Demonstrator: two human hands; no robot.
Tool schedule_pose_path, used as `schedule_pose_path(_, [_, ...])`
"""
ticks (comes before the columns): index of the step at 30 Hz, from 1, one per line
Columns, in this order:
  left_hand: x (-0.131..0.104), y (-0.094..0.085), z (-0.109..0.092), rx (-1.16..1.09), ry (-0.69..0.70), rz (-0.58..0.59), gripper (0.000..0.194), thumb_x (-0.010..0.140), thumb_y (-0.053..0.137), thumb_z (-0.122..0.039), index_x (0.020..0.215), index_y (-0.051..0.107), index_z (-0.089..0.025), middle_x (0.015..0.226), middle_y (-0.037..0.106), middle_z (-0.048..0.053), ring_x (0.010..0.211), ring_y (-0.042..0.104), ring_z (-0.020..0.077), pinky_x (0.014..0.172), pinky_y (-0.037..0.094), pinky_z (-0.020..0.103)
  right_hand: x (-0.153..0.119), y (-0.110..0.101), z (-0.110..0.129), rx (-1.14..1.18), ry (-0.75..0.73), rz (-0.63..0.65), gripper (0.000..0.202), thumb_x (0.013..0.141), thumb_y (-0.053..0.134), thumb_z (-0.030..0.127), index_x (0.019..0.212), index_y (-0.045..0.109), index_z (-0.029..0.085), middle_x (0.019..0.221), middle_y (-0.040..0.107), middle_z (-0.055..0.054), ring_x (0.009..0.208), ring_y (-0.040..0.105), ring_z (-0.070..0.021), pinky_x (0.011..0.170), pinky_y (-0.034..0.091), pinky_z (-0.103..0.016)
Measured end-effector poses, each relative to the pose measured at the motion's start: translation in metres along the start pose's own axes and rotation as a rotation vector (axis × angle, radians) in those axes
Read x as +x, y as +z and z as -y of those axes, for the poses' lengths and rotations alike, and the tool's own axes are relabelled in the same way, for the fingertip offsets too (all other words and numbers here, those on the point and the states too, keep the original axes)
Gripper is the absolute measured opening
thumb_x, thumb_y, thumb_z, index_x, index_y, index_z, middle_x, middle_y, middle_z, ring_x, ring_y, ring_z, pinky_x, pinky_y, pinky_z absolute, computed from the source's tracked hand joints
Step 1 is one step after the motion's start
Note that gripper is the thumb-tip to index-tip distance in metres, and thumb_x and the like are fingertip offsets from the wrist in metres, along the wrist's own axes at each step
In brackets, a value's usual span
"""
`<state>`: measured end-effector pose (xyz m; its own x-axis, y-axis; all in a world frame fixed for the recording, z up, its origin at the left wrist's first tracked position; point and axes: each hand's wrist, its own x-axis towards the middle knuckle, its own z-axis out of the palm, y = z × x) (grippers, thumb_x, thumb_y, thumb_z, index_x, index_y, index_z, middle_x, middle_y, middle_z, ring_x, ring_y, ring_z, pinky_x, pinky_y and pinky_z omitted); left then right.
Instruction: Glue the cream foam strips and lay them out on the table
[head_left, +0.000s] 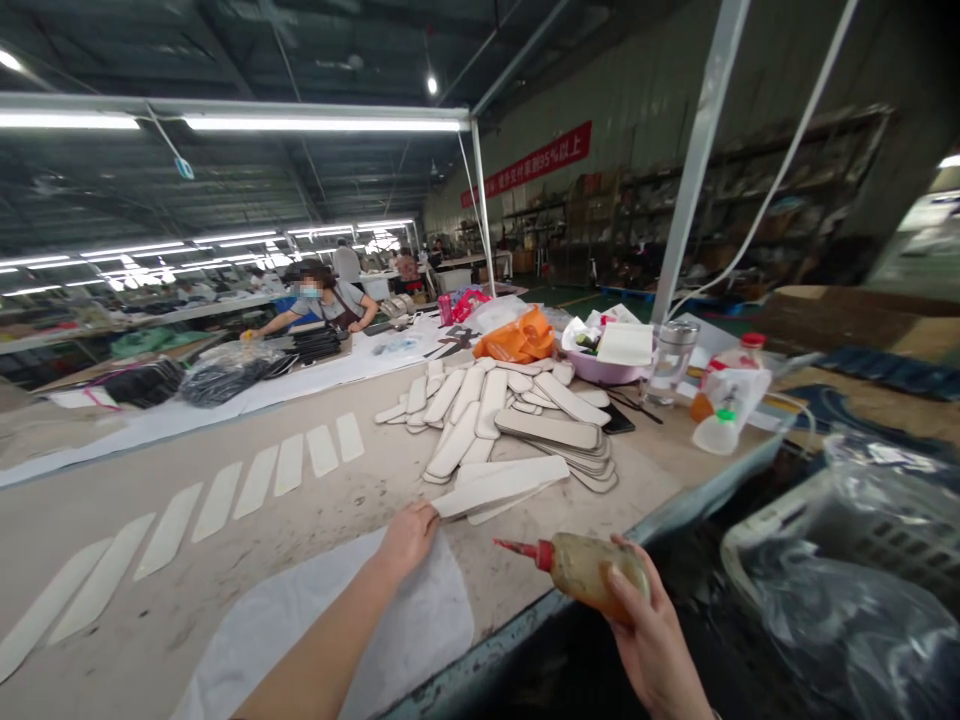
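My right hand (641,625) is wrapped round a squeeze bottle (592,572) of yellowish liquid, tilted on its side with its red nozzle pointing left over the table's front edge. My left hand (409,538) has its fingers closed on the near left end of a long white strip (506,484); its thumb is partly hidden. Under my left forearm lies a white cloth or sheet (277,610). Behind the strip is a loose pile of pale rounded pieces (491,400), with a neat stack (559,432) of them at its right.
A row of separate white strips (217,500) runs along the left. Toward the right stand a lilac basin (604,370), a glass jar (670,365) and a green-capped bottle (720,432). A plastic crate (795,500) sits beyond the table edge. A co-worker (330,300) works across the table.
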<state>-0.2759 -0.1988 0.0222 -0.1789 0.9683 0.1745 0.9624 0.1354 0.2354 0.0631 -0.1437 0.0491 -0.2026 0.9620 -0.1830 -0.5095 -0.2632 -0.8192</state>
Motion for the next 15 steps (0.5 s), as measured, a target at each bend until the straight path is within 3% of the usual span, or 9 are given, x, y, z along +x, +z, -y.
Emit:
schedule_pose_path(5, [0.006,-0.001,-0.007,0.059,-0.084,-0.058,0.013,0.082,0.05,-0.014,0.076,0.061,-0.017,0.085,0.064,0.008,0.082,0.061,0.0195,0.076,0.046,0.031,0.001,-0.007,0.002,-0.004,0.022,0.003,0.068,0.057,0.086,0.043,0.117,0.056,0.028,0.108,0.064,-0.004,0.095,0.062,-0.0272,0.069,0.054,-0.027])
schedule_pose_path(9, [0.007,-0.012,-0.015,0.102,-0.147,-0.148,0.013,0.084,0.045,-0.015,0.082,0.057,-0.018,0.087,0.062,0.008,0.083,0.061,0.0202,0.074,0.045,0.031,0.007,-0.016,-0.001,0.016,0.025,-0.049,0.071,0.054,0.087,0.044,0.116,0.056,0.027,0.102,0.065,-0.004,0.089,0.064,-0.0282,0.066,0.055,-0.029])
schedule_pose_path(12, [-0.007,-0.025,-0.022,0.12,-0.145,-0.178,0.013,0.087,0.043,-0.018,0.086,0.055,-0.02,0.087,0.062,0.007,0.081,0.061,0.0201,0.072,0.045,0.031,0.016,-0.027,-0.006,0.012,0.046,-0.044,0.071,0.053,0.086,0.044,0.116,0.056,0.03,0.099,0.066,-0.003,0.084,0.065,-0.0269,0.062,0.055,-0.027])
schedule_pose_path(15, [-0.04,-0.033,-0.028,0.133,-0.072,-0.2,0.013,0.09,0.042,-0.021,0.088,0.055,-0.022,0.084,0.063,0.006,0.077,0.061,0.0192,0.069,0.047,0.032,0.024,-0.039,-0.013,0.011,0.082,-0.035,0.071,0.052,0.087,0.045,0.115,0.057,0.031,0.098,0.067,-0.003,0.083,0.066,-0.0281,0.061,0.056,-0.028])
